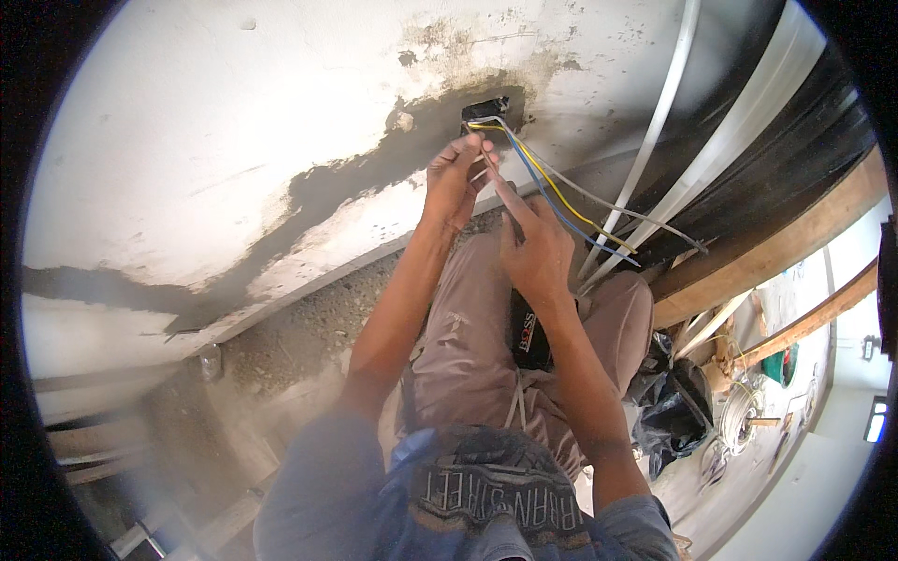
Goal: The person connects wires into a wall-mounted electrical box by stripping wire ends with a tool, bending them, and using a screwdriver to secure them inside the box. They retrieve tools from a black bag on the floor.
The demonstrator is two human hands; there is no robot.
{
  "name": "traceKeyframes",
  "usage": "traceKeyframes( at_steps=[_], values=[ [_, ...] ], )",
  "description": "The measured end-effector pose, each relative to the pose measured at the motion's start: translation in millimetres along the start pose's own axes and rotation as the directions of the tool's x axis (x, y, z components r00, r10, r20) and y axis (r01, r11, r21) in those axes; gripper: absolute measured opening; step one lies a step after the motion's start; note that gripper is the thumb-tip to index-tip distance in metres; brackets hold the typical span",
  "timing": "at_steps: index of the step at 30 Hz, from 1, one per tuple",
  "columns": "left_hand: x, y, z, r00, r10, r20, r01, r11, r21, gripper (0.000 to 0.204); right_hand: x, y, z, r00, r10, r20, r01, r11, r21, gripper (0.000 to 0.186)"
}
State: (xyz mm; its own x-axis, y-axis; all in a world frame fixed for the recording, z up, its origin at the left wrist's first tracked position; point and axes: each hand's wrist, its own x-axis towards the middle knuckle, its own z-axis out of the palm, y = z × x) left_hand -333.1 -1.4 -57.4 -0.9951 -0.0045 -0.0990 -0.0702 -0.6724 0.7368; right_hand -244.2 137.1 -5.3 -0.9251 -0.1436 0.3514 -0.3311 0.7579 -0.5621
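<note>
The bright, unfinished room is lined here by a white wall (187,112), its face stained and crossed by a rough grey cement band (337,178); below lies a gritty floor (299,365), where loose rubble could make a shift of footing unsteady. White pipes (659,122) lean at the right, near a curved wooden board (776,248), and a careless elbow might knock them over. Farther back sit a crumpled black plastic bag (672,411) and a pale cable coil (737,416). The left hand (454,182) pinches what looks like a thin brown wire (485,159) just beside the dark wall box (484,109); the right hand (541,245) points a finger up to it, though whether that grip closes on it I cannot tell. Pulling too hard could strain the brown wire, or nick it against the box's edge, while the loose grey wire (599,199), yellow wire (552,184) and blue wire (561,217) might snag the right wrist.
</note>
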Motion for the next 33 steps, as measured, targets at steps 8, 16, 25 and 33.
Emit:
traceKeyframes(
  at_steps=[8, 16, 25, 33],
  values=[
    [8.0, -1.3, 14.1, 0.989, -0.102, -0.103, 0.113, 0.988, 0.103, 0.041, -112.5, 45.0, 11.7, 0.986, 0.165, 0.022, -0.163, 0.934, 0.319, 0.047],
    [7.7, -43.7, -10.9, 0.971, 0.135, -0.197, -0.058, 0.934, 0.353, 0.063, -186.8, 45.8, -20.8, 0.888, 0.449, 0.101, -0.450, 0.800, 0.397, 0.047],
    [20.8, -25.5, 9.0, 0.966, 0.143, -0.215, -0.067, 0.944, 0.324, 0.068, -207.2, 57.9, -35.7, 0.838, 0.530, 0.132, -0.525, 0.714, 0.464, 0.047],
    [16.4, -13.6, 17.1, 0.974, 0.023, -0.226, 0.036, 0.967, 0.254, 0.049, -214.1, 77.8, -31.7, 0.834, 0.536, 0.133, -0.523, 0.690, 0.499, 0.046]
  ],
)
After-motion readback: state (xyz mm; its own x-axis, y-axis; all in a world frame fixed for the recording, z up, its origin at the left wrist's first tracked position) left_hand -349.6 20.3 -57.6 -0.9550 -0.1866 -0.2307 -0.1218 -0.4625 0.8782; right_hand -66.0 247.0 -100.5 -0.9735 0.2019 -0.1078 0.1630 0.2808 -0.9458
